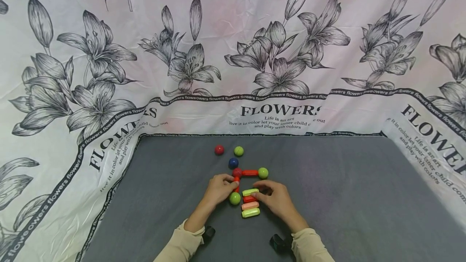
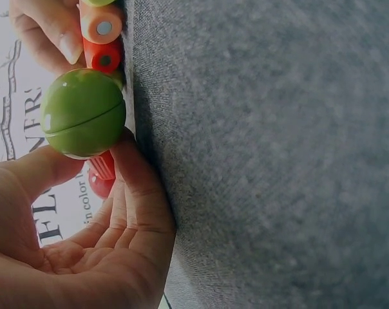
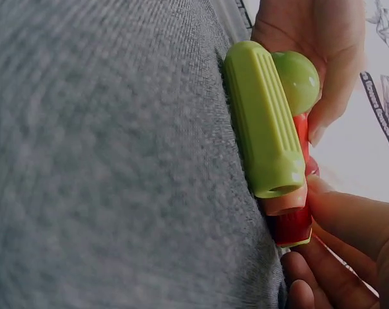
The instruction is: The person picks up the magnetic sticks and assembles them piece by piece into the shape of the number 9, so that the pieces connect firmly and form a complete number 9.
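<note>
My left hand (image 1: pixel 216 190) pinches an upright-lying red magnetic rod (image 1: pixel 237 189) between thumb and fingers. That rod runs from a red ball (image 1: pixel 237 172) down to a green ball (image 1: pixel 234 198), which looms large in the left wrist view. A second red rod (image 1: pixel 250 173) joins the red ball to another green ball (image 1: pixel 263 173). My right hand (image 1: pixel 275 199) is at the far end of a stacked row: yellow-green rod (image 1: pixel 249 192), red rod (image 1: pixel 249 199), peach rod (image 1: pixel 250 206), yellow-green rod (image 3: pixel 265 119). Its thumb touches the far rods; whether it grips one is unclear.
A blue ball (image 1: pixel 233 163) lies just beyond the joined red ball. Farther back are a loose red ball (image 1: pixel 219 149) and a loose green ball (image 1: pixel 238 151). Flower-printed cloth (image 1: pixel 276 116) hangs behind the grey table (image 1: pixel 346 197).
</note>
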A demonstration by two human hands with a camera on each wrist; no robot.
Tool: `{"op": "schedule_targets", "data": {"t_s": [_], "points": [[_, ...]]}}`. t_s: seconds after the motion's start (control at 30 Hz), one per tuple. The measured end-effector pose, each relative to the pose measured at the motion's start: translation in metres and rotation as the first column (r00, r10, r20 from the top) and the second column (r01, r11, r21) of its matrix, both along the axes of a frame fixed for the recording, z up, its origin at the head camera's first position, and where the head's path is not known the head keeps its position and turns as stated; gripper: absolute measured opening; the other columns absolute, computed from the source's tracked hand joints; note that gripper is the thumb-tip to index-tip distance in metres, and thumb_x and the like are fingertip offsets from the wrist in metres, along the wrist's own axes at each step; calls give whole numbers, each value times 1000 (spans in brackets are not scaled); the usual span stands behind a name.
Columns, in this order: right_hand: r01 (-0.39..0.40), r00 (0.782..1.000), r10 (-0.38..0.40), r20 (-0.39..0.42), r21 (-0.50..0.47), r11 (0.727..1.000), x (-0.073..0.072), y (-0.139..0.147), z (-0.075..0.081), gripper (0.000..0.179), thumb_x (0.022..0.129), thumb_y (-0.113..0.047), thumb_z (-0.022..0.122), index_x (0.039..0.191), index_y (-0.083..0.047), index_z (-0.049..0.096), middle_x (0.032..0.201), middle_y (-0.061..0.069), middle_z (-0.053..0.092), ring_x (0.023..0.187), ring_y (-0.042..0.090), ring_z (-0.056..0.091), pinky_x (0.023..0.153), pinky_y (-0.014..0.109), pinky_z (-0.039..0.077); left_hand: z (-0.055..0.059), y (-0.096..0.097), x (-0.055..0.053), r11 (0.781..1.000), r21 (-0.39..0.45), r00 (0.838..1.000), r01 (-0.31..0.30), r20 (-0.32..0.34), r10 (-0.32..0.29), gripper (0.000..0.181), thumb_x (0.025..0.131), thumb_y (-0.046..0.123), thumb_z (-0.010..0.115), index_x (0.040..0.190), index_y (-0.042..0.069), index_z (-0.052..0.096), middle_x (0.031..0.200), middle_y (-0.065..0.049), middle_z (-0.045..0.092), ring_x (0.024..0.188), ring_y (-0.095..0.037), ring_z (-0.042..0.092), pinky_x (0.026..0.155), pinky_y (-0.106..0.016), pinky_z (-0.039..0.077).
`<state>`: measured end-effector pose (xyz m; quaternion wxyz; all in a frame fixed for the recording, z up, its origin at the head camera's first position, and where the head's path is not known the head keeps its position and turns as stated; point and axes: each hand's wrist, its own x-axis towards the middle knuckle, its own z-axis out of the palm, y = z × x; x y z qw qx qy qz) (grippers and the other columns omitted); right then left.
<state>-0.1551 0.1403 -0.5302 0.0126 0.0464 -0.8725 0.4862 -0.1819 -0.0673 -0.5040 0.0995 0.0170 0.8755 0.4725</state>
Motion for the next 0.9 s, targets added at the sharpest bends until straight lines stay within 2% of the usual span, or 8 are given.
{"op": "schedule_targets", "data": {"t_s": [0.27, 0.53, 0.73, 0.9], "points": [[-9, 1000, 10, -28, 45, 999, -5, 0, 3, 18, 82, -15, 83, 99, -15, 77, 85, -2, 72, 73, 5, 59, 66, 21, 48, 0, -1, -1, 1000, 17, 1000, -6, 5, 6, 30, 89, 22, 71, 108, -1, 72, 79, -9, 73, 60, -9, 55, 56, -24, 43], [-51, 999, 51, 4, 84, 995, -10, 2, 8, 23, 80, -11, 83, 101, -14, 77, 91, -1, 73, 77, 6, 60, 68, 21, 49, -1, -1, -2, 1000, 16, 1000, -9, -1, 9, 30, 89, 22, 71, 108, -1, 72, 78, -10, 73, 59, -9, 55, 55, -24, 43], [-101, 992, 111, -66, 139, 985, -13, 4, 5, 24, 79, -13, 84, 102, -12, 77, 92, 0, 71, 71, 2, 54, 63, 19, 46, -2, 1, -3, 1000, 15, 1000, -27, 13, 27, 30, 89, 22, 71, 108, 0, 72, 76, -7, 72, 58, -8, 54, 54, -23, 42], [-133, 980, 158, -124, 185, 974, -16, 3, 2, 23, 79, -13, 85, 100, -10, 77, 87, 2, 68, 68, 1, 51, 61, 19, 44, -3, 1, -5, 999, 14, 999, -42, 8, 42, 29, 89, 22, 71, 107, -1, 73, 75, -6, 71, 58, -8, 54, 54, -23, 42]]}}
